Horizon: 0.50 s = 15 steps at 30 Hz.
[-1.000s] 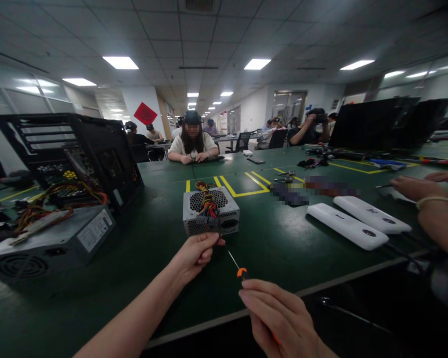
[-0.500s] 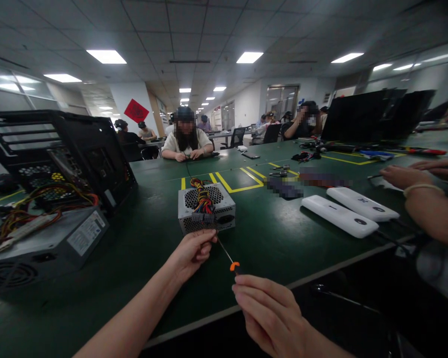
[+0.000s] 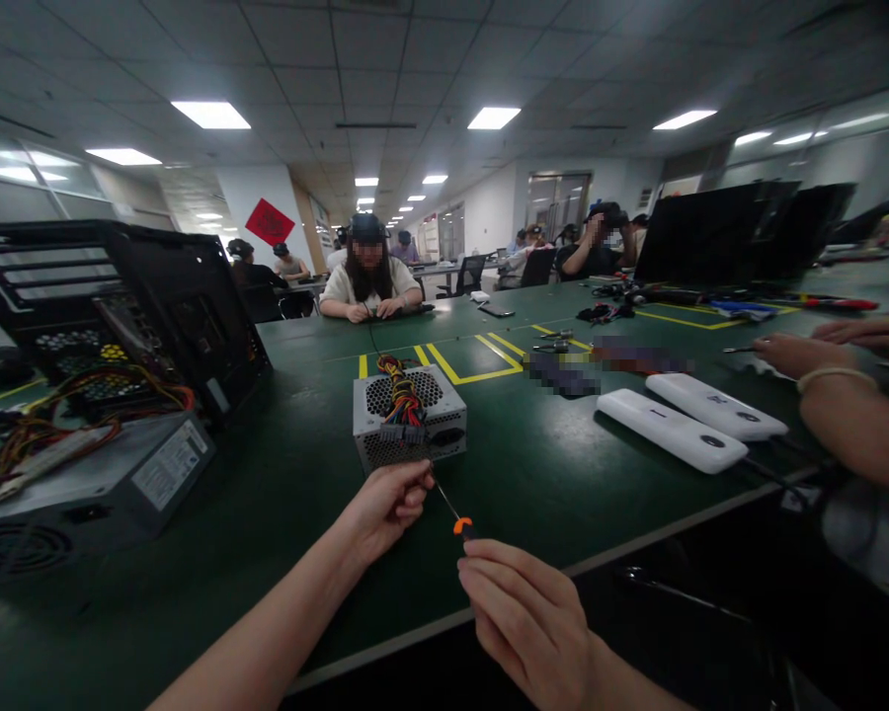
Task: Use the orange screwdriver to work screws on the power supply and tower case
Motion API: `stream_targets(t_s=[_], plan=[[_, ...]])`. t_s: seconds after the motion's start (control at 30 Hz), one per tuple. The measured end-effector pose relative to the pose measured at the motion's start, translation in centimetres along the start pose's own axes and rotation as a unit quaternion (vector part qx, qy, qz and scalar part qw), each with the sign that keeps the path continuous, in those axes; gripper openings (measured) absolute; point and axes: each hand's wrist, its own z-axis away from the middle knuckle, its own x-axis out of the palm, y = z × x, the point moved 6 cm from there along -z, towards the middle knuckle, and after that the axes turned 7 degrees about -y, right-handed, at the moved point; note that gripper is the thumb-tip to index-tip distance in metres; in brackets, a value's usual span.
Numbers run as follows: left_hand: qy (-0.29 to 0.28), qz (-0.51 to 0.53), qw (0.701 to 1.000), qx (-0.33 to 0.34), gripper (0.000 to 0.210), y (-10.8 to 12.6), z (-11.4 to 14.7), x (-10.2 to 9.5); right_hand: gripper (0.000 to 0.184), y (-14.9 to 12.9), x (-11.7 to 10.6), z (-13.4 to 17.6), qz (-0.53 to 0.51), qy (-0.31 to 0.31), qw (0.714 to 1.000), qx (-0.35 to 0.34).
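My right hand (image 3: 527, 614) is closed around the handle of a screwdriver (image 3: 463, 528) with an orange collar, and its thin shaft points up and left. At the shaft's far end my left hand (image 3: 386, 506) is pinched shut; whatever lies between the fingertips is too small to make out. Just beyond the left fingers, a silver computer power supply (image 3: 444, 395) rests on the green table (image 3: 533, 494). Its bundled cables (image 3: 404, 407) lie over the top, with dark connectors hanging at the near side.
On the left stand a black computer case (image 3: 214, 326) and a second power supply (image 3: 148, 484) with loose cables. White power banks (image 3: 671, 430) lie to the right, near another person's hands (image 3: 807, 351). Across the table a person (image 3: 370, 276) sits; monitors (image 3: 718, 237) stand at the back right.
My right hand and the screwdriver have shifted slightly up and left. My left fingertips have moved a little right and down, still pinched at the shaft's end.
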Motion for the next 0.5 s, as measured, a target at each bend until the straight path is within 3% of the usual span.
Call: stream_targets(t_s=[0.3,0.5], plan=[[-0.014,0.032,0.999,0.019,0.01,-0.6,-1.4,1.0,0.028,0.8,0.7,0.8,0.0,-0.011,0.999,0.033],[0.042,0.034,0.996,0.067,0.016,-0.6,-2.7,2.0,0.021,1.6,1.0,0.0,-0.013,0.002,0.997,0.079]])
